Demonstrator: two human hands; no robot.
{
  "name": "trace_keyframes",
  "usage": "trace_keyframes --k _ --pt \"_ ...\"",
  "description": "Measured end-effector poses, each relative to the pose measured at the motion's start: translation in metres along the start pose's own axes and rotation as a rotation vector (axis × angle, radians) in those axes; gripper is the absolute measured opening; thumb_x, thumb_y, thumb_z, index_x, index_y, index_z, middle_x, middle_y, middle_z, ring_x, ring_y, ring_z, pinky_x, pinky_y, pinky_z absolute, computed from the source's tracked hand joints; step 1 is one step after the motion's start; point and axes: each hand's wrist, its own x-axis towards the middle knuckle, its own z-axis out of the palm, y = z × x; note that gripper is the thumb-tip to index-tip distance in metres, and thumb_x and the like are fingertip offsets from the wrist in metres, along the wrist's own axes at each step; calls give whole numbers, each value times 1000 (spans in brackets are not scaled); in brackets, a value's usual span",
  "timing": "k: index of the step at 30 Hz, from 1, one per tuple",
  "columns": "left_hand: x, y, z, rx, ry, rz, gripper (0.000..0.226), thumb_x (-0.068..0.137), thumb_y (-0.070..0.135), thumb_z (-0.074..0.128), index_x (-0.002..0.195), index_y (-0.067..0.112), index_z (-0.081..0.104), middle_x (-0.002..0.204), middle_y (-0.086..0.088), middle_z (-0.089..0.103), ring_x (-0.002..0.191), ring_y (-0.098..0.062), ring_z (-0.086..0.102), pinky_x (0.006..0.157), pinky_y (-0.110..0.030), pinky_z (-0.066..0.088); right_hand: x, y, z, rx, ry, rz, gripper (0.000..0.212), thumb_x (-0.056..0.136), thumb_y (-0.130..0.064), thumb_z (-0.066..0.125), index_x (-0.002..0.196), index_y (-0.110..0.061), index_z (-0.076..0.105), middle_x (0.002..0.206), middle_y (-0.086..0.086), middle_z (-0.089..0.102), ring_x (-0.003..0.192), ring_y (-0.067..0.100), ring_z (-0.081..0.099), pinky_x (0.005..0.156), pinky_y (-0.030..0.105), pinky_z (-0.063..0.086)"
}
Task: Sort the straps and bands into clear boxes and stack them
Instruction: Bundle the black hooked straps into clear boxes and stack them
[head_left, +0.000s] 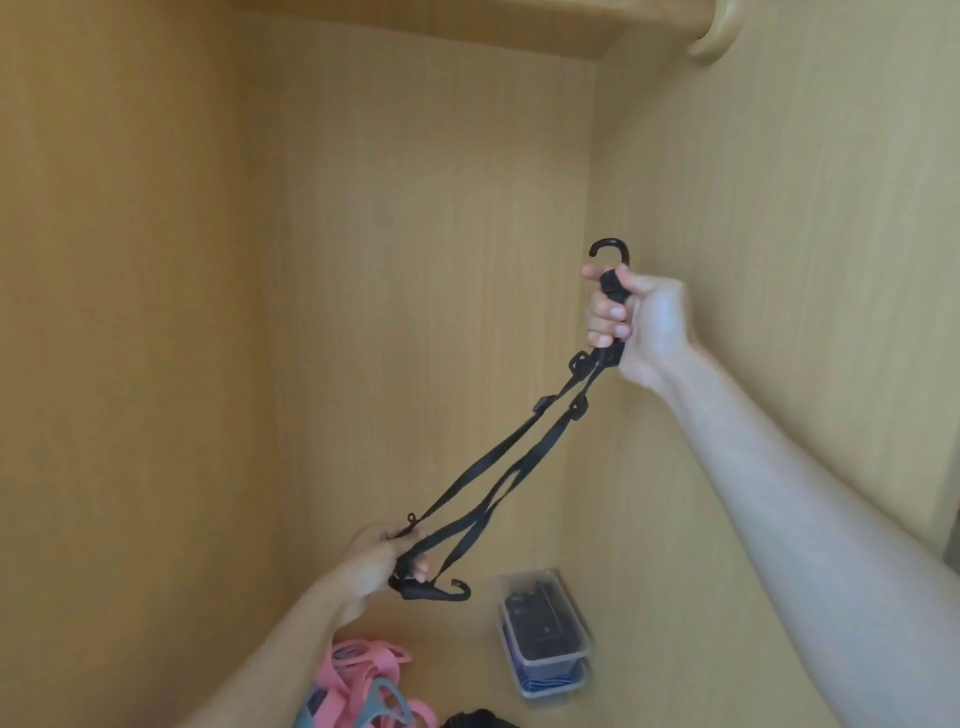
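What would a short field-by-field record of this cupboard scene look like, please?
setting: inside a light wooden cupboard
held item: black elastic strap with plastic hooks, stretched at a slant between both hands
right hand: raised, fingers curled round the strap's upper end, just below its hook
left hand: lower, gripping the other end near the second hook
boxes: two clear plastic boxes stacked on the cupboard floor, dark contents in the top one
loose items: pile of pink rubber bands, bottom left

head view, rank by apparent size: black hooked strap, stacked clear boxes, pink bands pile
1. black hooked elastic strap, largest
2. stacked clear plastic boxes and pile of pink rubber bands look about alike; the bands are cut off at the frame edge, so no ranking
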Motion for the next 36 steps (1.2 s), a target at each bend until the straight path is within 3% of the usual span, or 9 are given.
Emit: trace_keyframes --k 4,8,10,12,17,23,28,31,36 --pt "8 -7 -9 -269 67 -31 25 102 26 58 97 4 66 52 -3 45 51 -20 49 66 -36 46 0 9 -11 -97 41 -14 33 104 -22 33 95 -7 61 47 -5 27 40 11 19 42 22 24" --pt "3 -1 -13 -386 24 -28 18 98 27 60 84 16 57 58 4 31 49 -14 34 60 -32 36 1 18 -19 -207 122 -44 27 102 -23 40 82 -11 53 44 -5 26 38 12 18 42 22 22" --pt "-2 1 -16 -401 13 -17 8 95 21 60 90 16 59 61 4 27 50 -13 33 55 -29 33 4 21 -23 -230 167 -64 25 100 -23 42 78 -14 49 44 -5 27 39 13 18 42 21 22" --pt "-8 1 -17 -423 -4 -3 10 92 15 59 100 11 61 62 3 30 52 -13 35 54 -27 33 7 23 -26 -256 199 -69 24 98 -22 43 76 -15 47 44 -5 27 41 13 17 42 22 20" --pt "-20 -18 -16 -620 -41 -25 13 85 8 60 95 9 53 72 -6 54 65 -19 56 69 -31 46 8 32 -35 -357 233 -54 19 93 -23 45 76 -16 46 47 -4 27 45 14 16 44 22 18" --pt "-28 -17 -21 -820 -92 -33 23 74 4 45 96 12 44 72 -4 43 73 -22 50 68 -33 37 4 39 -38 -501 241 -60 23 96 -22 48 75 -16 48 45 -6 33 40 13 22 43 22 23" --pt "-31 -17 -18 -737 -99 -48 32 84 -8 47 113 3 58 78 -5 55 79 -20 58 82 -40 52 2 42 -41 -560 246 -56 24 99 -25 49 77 -16 49 46 -7 35 41 12 25 46 25 24" --pt "-32 -25 -19 -777 -82 -29 38 84 -8 50 120 -9 61 84 -14 62 78 -23 67 76 -40 61 1 41 -42 -539 227 -37 25 100 -24 48 77 -15 49 45 -6 34 41 13 24 45 23 21" --pt "-35 -35 -26 -722 -127 -61 43 83 -9 54 126 -7 61 92 -17 69 99 -32 71 90 -52 58 0 45 -45 -549 213 -42 23 101 -23 48 79 -14 50 49 -4 34 40 12 24 44 23 20"
